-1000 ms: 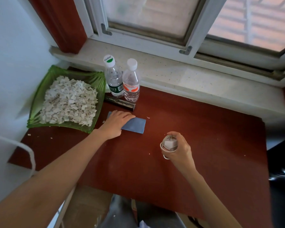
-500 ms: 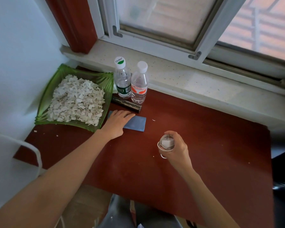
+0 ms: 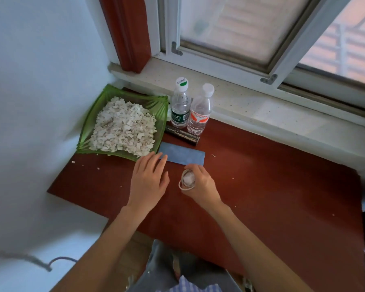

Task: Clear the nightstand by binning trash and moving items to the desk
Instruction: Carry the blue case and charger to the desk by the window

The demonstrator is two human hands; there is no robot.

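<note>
A flat blue rectangular item (image 3: 183, 155) lies on the red-brown desk top (image 3: 272, 186). My left hand (image 3: 149, 182) hovers open just in front of it, fingertips over its near left corner. My right hand (image 3: 200, 183) is closed around a white charger with a coiled white cable (image 3: 187, 180), right in front of the blue item. Two clear water bottles stand by the window sill, one with a green label (image 3: 180, 104), one with an orange label (image 3: 199, 110). A dark striped stick-shaped object (image 3: 182, 134) lies in front of them.
A green dish (image 3: 93, 114) piled with white paper scraps sits at the desk's far left corner against the wall. A few scraps dot the desk. The window sill (image 3: 261, 106) runs behind. A white chair frame shows at lower left.
My left hand has slid back off the blue item toward me. My right hand with the charger has moved left and forward, close to the blue item. The camera view shifted right.
</note>
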